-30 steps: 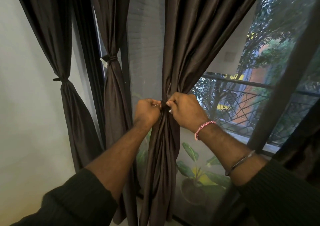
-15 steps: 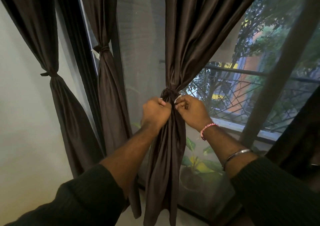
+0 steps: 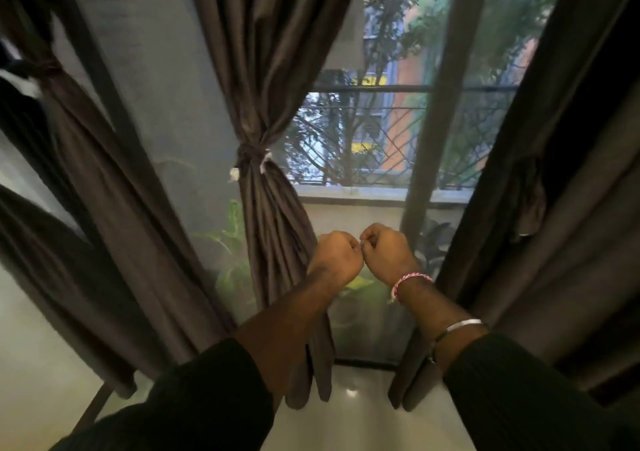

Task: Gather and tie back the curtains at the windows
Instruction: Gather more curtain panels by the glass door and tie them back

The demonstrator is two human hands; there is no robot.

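Nearest, two dark sleeves reaching forward. Beyond them the left hand (image 3: 337, 256) and right hand (image 3: 388, 255), both curled into fists, knuckles touching, hanging in front of the window and clear of any cloth. Whether something small is pinched between the fingertips: cannot tell.

Just past the hands, the middle curtain (image 3: 277, 229), already gathered into a tight bundle and bound by a tie (image 3: 251, 156) with pale ends showing at either side. Left of that, another curtain (image 3: 104, 180), also cinched up high. To the right, a curtain (image 3: 554, 208) hanging by the window frame, with a loose strip or tie dangling on it; bound or not, too dark to judge.

Farther out, the window pane (image 3: 374, 132), railing and trees.

Middle curtain judged done. Next, likely: turn right, sweep those folds together with one hand, wrap and knot the tie with the other.
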